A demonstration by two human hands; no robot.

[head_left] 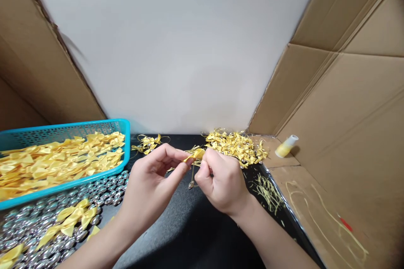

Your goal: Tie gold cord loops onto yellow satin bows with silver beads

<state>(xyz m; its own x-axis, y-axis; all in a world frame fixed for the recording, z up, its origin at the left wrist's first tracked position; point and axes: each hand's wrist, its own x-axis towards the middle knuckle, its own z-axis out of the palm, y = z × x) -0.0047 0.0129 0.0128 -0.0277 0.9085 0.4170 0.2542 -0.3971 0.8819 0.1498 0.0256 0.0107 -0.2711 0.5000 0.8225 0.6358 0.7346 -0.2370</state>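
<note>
My left hand pinches a yellow ribbon bow between thumb and fingertips. Close beside it, my right hand is curled into a fist against the bow's right side; what lies inside its fingers is hidden. Below the bow, between both hands, a small shiny silver bead dangles on a thin strand. Behind my hands, some thin yellow cords lie on the black tabletop, partly covered.
At left, a turquoise basket holds many yellow bows. Silver beads and loose bows lie before it. Finished-looking bow pieces are heaped at the back. Right are cord scraps, a thread spool and cardboard walls.
</note>
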